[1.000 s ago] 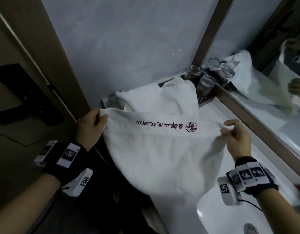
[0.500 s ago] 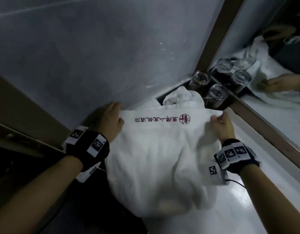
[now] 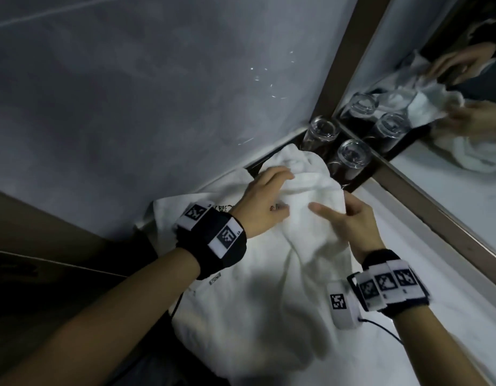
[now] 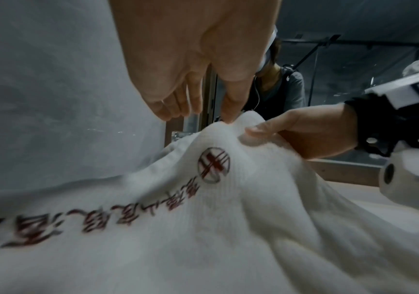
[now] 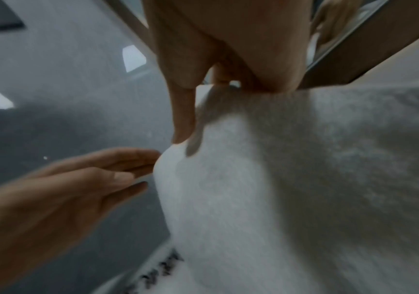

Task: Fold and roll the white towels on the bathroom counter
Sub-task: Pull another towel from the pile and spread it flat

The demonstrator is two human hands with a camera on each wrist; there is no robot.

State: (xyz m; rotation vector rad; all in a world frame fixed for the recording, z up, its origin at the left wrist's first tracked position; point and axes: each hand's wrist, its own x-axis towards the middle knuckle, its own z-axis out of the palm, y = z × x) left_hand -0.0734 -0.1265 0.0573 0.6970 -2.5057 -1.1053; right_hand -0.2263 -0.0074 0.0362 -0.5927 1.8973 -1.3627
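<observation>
**Kid:** Where is the towel lying?

**Helper:** The white towel (image 3: 258, 288) is lying on the white bathroom counter (image 3: 425, 274), in the corner by the grey wall (image 3: 129, 107). Part of it is hanging over the front edge. Dark red writing (image 4: 117, 214) and a round red mark (image 4: 213, 165) are showing on it.

**Kid:** What is the right hand doing?

**Helper:** The right hand (image 3: 350, 221) is holding up a bunch of the towel. Its thumb is on one side of the cloth and its fingers (image 5: 183, 111) are on the other, so it is pinching the towel.

**Kid:** And the left hand?

**Helper:** The left hand (image 3: 260, 201) is reaching over the towel beside the right hand. Its fingers (image 4: 168, 107) are nearly straight and close together. The tips are touching the raised bunch of cloth. It is not gripping anything.

**Kid:** What else is sitting there?

**Helper:** Two clear drinking glasses (image 3: 350, 160) are standing upside down on a dark tray (image 3: 352, 186) in the corner, just behind the towel. A mirror (image 3: 450, 121) with a brown frame is running along the right side. It is showing the glasses, the towel and the hands again.
</observation>
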